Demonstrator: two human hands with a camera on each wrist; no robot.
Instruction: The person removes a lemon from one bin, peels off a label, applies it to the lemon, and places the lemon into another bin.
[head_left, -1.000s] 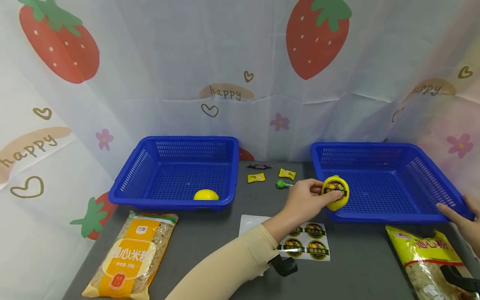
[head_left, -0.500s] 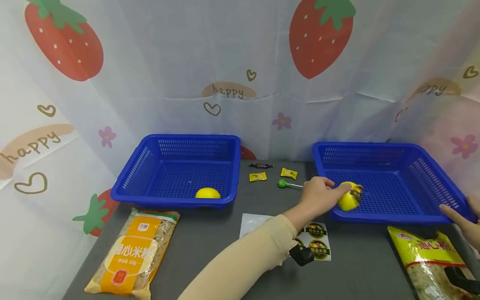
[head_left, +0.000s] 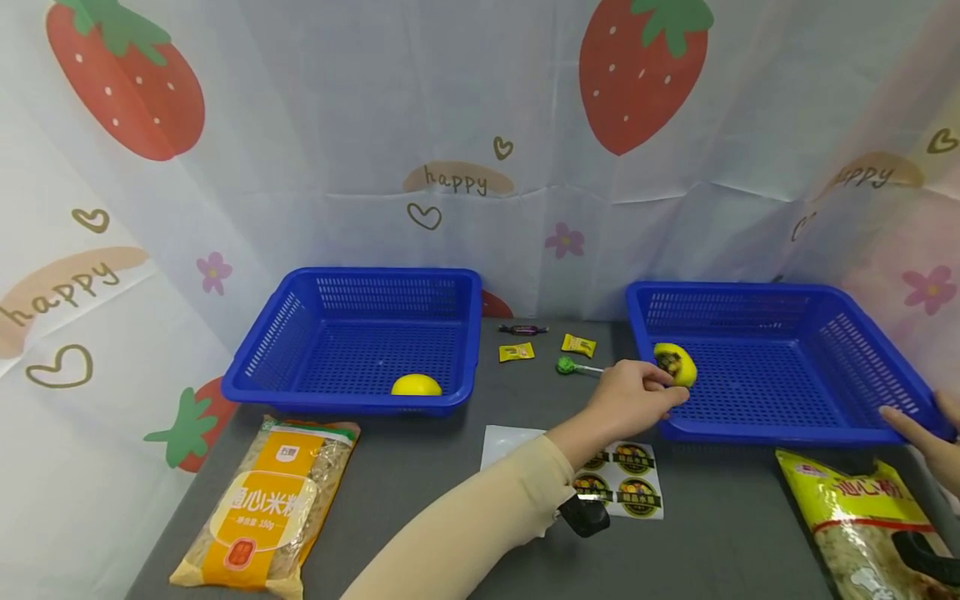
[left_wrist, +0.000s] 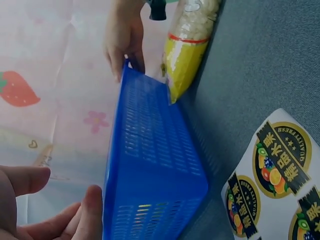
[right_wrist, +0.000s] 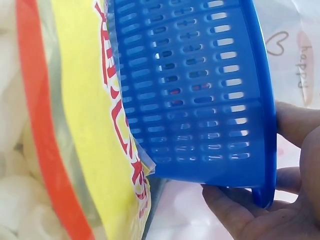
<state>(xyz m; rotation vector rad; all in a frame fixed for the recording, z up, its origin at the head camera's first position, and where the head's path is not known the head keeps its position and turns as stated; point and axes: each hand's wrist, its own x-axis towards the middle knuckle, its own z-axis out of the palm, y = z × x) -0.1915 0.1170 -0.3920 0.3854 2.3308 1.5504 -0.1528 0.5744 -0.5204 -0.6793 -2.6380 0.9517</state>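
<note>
A yellow lemon-like fruit point(head_left: 684, 367) with a dark round sticker lies inside the right blue basket point(head_left: 750, 435), near its left front corner. My left hand point(head_left: 628, 398) is over that corner, fingertips by the fruit. In the left wrist view, the left hand's thumb and fingers point(left_wrist: 91, 210) are apart with nothing between them, and yellow shows through the basket's slots. My right hand point(head_left: 930, 446) holds the basket's right front corner. Seen from the right wrist, its fingers point(right_wrist: 227, 207) curl around the rim.
Another yellow fruit point(head_left: 416, 385) sits in the left blue basket point(head_left: 348, 403). A sticker sheet point(head_left: 637, 479) lies under the left forearm. Small candies point(head_left: 516, 352) and a green lollipop point(head_left: 566, 365) lie between the baskets. Noodle bags point(head_left: 262, 508) stand left and right point(head_left: 862, 517).
My left hand first moved right over the basket with the stickered fruit, then let it go and drew back slightly left. The fruit has turned and rests in the basket. My right hand stayed.
</note>
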